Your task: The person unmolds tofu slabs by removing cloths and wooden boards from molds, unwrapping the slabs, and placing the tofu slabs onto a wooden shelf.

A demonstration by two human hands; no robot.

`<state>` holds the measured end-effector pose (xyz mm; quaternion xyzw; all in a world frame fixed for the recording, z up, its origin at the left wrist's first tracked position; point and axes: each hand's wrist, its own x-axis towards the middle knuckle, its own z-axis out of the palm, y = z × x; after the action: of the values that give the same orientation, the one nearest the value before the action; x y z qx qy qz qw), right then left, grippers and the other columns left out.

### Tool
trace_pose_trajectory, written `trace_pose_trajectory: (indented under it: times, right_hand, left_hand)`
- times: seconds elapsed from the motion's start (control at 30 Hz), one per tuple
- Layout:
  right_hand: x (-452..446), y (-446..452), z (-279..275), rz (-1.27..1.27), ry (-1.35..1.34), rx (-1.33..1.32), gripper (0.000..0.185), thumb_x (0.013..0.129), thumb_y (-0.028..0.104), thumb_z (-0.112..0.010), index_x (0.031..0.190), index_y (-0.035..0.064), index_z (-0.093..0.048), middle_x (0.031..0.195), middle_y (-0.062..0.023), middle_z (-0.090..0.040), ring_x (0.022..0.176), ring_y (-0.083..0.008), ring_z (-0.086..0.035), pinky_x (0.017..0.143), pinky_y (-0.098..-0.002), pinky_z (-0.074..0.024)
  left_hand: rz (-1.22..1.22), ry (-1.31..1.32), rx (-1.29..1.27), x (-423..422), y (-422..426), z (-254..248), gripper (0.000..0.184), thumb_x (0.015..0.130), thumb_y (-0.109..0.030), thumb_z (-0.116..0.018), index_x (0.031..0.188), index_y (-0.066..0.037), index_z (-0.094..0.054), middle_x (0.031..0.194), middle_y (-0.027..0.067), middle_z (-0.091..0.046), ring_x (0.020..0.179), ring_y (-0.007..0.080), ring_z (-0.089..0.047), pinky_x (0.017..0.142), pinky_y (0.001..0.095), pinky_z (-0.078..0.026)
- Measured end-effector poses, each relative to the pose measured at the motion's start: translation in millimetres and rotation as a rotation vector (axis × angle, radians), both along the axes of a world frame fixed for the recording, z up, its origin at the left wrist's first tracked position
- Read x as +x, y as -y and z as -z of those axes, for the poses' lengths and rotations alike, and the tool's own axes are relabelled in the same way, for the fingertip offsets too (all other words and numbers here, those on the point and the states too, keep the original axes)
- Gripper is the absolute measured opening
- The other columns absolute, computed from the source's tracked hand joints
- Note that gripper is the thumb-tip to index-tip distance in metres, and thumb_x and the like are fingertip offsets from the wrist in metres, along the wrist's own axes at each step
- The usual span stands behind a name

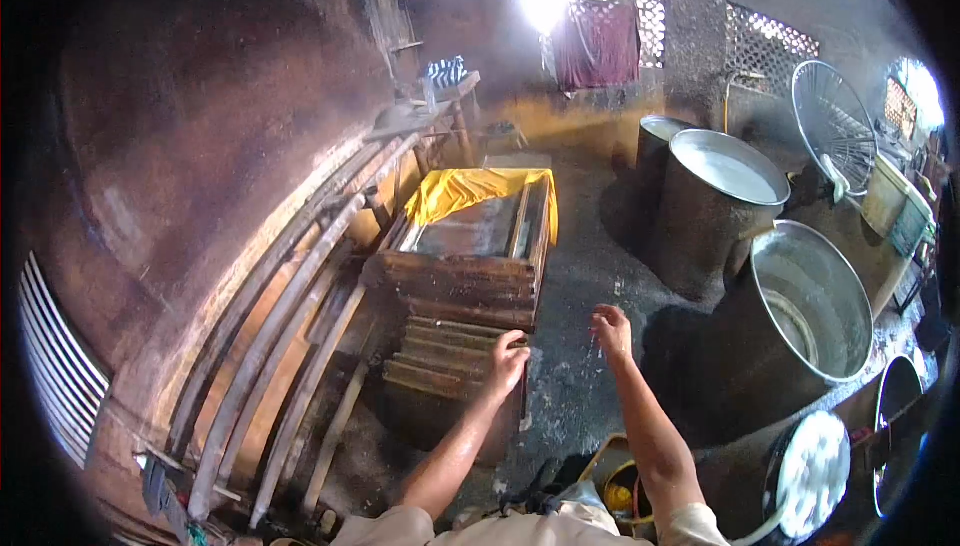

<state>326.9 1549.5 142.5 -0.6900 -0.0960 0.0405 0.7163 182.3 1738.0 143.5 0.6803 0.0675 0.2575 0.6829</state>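
My left hand (508,360) is held out in front of me with its fingers loosely bent and apart, and nothing shows in it. It is nearest the right end of a stack of wooden slats (445,348). My right hand (612,332) hangs over the wet dark floor (565,386), also empty, its fingers slightly curled and apart. Beyond the slats stands a wooden frame box (460,276), with a yellow cloth (465,189) draped over its far edge.
Long wooden poles (285,356) run along the left wall. To the right stand large metal vats, one with pale liquid (730,166) and one tilted, open drum (810,296). A round white-topped container (815,476) and a bucket (622,494) are close by me. A maroon cloth (598,44) hangs at the window.
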Motion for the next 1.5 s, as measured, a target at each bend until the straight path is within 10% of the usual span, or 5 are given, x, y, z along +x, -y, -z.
trace_pose_trajectory:
  times: [0.8, 1.13, 1.33, 1.5]
  right_hand:
    - [609, -214, -2, -0.395, -0.038, -0.268, 0.021, 0.084, 0.007, -0.054, 0.102, -0.0015, -0.06, 0.082, -0.0065, -0.065, 0.074, -0.0132, -0.062, 0.064, -0.0267, -0.0503]
    - [773, -374, 51, -0.735, 0.383, -0.453, 0.017, 0.08, 0.009, -0.061, 0.096, 0.0024, -0.061, 0.082, -0.0116, -0.067, 0.07, -0.02, -0.066, 0.063, -0.0312, -0.0517]
    - [838, -461, 60, -0.922, 0.85, -0.293, 0.017, 0.079, 0.01, -0.062, 0.094, 0.0037, -0.062, 0.086, -0.0131, -0.061, 0.077, -0.0238, -0.061, 0.068, -0.0355, -0.0482]
    - [860, -460, 46, -1.304, 0.7, -0.274, 0.016, 0.082, 0.015, -0.057, 0.092, 0.0032, -0.059, 0.091, -0.0128, -0.061, 0.079, -0.0334, -0.058, 0.071, -0.0435, -0.0475]
  left_hand:
    - [-0.427, -0.213, 0.829, 706, -252, 63, 0.035, 0.07, 0.0, -0.055, 0.103, -0.011, -0.064, 0.117, 0.0169, -0.05, 0.109, 0.0337, -0.049, 0.09, 0.0414, -0.042]
    - [-0.691, -0.386, 1.194, 815, -295, 117, 0.031, 0.078, -0.016, -0.058, 0.108, -0.014, -0.061, 0.118, 0.0088, -0.049, 0.113, 0.0307, -0.044, 0.096, 0.0448, -0.035]
    - [-0.883, -0.212, 0.499, 854, -311, 134, 0.017, 0.084, -0.02, -0.055, 0.09, -0.005, -0.058, 0.092, 0.0124, -0.058, 0.089, 0.0337, -0.055, 0.074, 0.0432, -0.045]
    - [-0.975, -0.555, 0.656, 843, -306, 68, 0.019, 0.085, -0.022, -0.055, 0.089, -0.004, -0.057, 0.088, 0.0151, -0.058, 0.082, 0.0353, -0.057, 0.069, 0.0424, -0.045]
